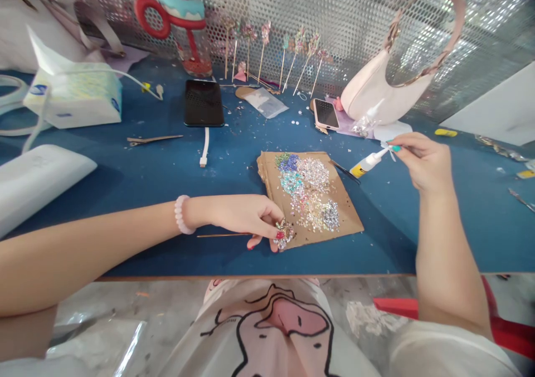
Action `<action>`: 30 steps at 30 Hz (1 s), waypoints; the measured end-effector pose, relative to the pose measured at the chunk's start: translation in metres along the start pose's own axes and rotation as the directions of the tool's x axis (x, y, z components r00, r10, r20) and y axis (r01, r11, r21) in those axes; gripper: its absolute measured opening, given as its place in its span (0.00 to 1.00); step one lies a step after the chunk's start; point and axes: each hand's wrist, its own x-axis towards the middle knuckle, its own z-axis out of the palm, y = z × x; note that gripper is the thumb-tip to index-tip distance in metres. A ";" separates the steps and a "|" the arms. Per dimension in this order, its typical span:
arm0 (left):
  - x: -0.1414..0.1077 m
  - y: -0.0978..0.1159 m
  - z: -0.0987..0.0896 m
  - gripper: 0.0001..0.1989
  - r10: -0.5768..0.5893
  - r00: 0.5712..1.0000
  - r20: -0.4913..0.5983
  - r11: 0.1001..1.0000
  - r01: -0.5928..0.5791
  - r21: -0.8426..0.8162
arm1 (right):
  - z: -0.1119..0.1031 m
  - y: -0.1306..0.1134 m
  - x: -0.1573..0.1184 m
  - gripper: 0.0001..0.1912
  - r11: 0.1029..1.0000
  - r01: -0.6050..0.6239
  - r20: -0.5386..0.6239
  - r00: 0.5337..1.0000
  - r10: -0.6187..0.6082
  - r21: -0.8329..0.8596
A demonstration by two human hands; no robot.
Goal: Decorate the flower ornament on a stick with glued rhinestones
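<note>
My left hand (254,221) is closed around a rhinestone-covered ornament (284,235) at the near left corner of a cardboard sheet. A thin stick (221,235) runs left from under that hand. My right hand (422,156) pinches the white tip end of a small glue bottle (364,166) with a yellow label, tilted right of the cardboard. Whether the fingers grip its nozzle or a separate cap is unclear. Loose rhinestones (315,175) lie in several coloured piles on the cardboard (351,221). Dark tweezers (345,172) rest over its right edge.
Several decorated sticks (299,42) stand at the back by the perforated metal panel. Phones (204,104) (326,114), a plastic bag (266,102), a hair clip (154,139), a tissue pack (77,95), a lidded cup (190,37) and a pale handbag (384,87) surround the work area.
</note>
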 end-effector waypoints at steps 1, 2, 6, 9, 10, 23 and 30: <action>0.000 0.000 0.000 0.09 0.001 1.000 0.000 1.000 -0.001 -0.001 | 0.000 -0.002 0.000 0.12 1.000 -0.003 0.000 1.000 0.003 -0.005; 0.000 0.000 0.000 0.09 0.001 1.000 0.001 1.000 -0.001 -0.002 | 0.000 -0.005 0.000 0.12 1.000 -0.004 -0.002 1.000 0.004 -0.008; 0.000 0.001 0.001 0.09 -0.009 1.000 -0.001 1.000 0.009 -0.006 | -0.001 -0.014 0.001 0.12 1.000 -0.009 -0.011 1.000 0.009 -0.008; -0.001 0.002 0.001 0.09 -0.009 1.000 -0.003 1.000 0.009 -0.008 | -0.002 -0.020 0.002 0.11 1.000 -0.019 -0.019 1.000 0.019 -0.004; -0.001 0.002 0.000 0.09 -0.007 1.000 -0.002 1.000 0.007 -0.009 | -0.002 -0.022 0.003 0.11 1.000 -0.024 -0.024 0.999 0.024 -0.002; 0.000 0.001 0.001 0.09 -0.004 1.000 -0.005 1.000 0.004 -0.022 | 0.001 -0.015 0.000 0.12 0.999 -0.042 -0.019 0.999 0.042 -0.015; -0.001 0.002 0.000 0.09 -0.003 1.000 0.000 1.000 0.003 -0.014 | -0.003 -0.029 0.003 0.08 0.996 -0.030 -0.002 1.000 0.030 -0.080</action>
